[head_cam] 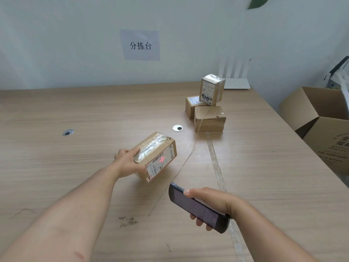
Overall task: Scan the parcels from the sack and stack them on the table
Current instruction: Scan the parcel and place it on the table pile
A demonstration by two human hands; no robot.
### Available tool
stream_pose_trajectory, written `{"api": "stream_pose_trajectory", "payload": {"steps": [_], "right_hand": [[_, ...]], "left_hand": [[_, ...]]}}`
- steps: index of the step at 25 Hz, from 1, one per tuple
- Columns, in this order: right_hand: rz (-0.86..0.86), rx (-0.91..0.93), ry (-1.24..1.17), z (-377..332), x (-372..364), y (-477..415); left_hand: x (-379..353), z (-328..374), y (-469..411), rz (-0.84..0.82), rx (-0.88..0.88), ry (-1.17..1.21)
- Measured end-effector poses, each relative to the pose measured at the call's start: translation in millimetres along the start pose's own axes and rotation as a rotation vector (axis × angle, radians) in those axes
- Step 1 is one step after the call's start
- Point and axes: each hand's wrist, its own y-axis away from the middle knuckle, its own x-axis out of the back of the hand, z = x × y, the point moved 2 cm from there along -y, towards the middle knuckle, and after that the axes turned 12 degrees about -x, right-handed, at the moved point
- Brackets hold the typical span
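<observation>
My left hand (126, 163) grips a brown cardboard parcel (157, 155) by its near end, tilted above the wooden table (75, 148). A red laser cross lies on the parcel's white barcode label. My right hand (211, 203) holds a black handheld scanner (196, 207), its head pointed at that label. At the back right, three scanned-looking parcels form a stack: two flat boxes (209, 119) side by side with a taped upright box (212, 89) on top. The sack is out of view.
An open cardboard carton (324, 125) stands beside the table's right edge. A white router (236, 80) sits against the wall behind the stack. Two cable grommets (177, 128) are set in the tabletop, and a tape strip runs down its right side.
</observation>
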Motion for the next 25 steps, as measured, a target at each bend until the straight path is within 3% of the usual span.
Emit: {"api": "stream_pose_trajectory", "payload": {"steps": [7,17,25], "right_hand": [[-0.014,-0.042,0.120,-3.9,-16.6,6.3],[0.001,0.052,0.067,-19.5,-58.3,12.4],[-0.157,0.137,0.165,-34.6,-106.3,18.2]], "left_hand": [[10.9,-1.1,12.2,0.022,-0.032,-0.010],[22.3,-42.5,66.6,0.080,-0.019,0.034],[14.5,-90.5,194.2,0.342,0.191,0.111]]}}
